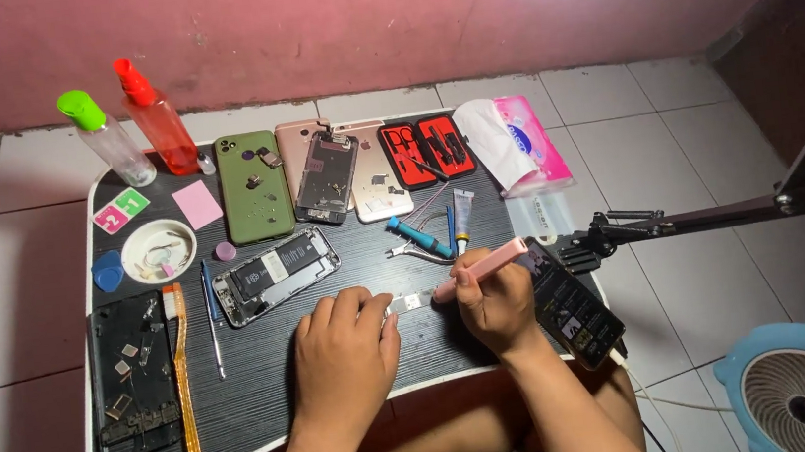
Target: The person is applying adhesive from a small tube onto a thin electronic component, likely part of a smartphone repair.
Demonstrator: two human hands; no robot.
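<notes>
Pink tool [482, 267] in right hand [496, 306] | left hand [345, 357] pressing, perhaps, small part [409, 303]

Pink tissue pack [534, 147] at table's far right; lit phone screen [571, 308] nearer.

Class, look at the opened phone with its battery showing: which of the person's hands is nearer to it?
Left. The left hand lies just below and right of the opened phone; the right hand, holding a pink tool, is farther right.
</notes>
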